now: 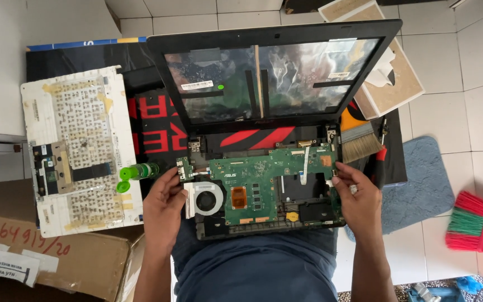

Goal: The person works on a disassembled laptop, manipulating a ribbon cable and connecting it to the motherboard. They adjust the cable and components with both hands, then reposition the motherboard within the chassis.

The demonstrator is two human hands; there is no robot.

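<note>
An opened black laptop base (320,215) rests on my lap, its screen lid (275,72) tilted back. A green motherboard (258,182) with a round cooling fan (207,198) lies in the base. My left hand (166,210) grips the board's left edge beside the fan. My right hand (356,196) holds the right edge of the board and base. Both hands are closed on the board's sides.
The removed white keyboard panel (79,148) lies upside down at left on a cardboard box (57,251). A green-capped bottle (138,173) lies beside it. A paintbrush (359,140) and a red-handled screwdriver (380,165) lie at right. A blue mat (420,179) and a red broom (473,221) are on the tiled floor.
</note>
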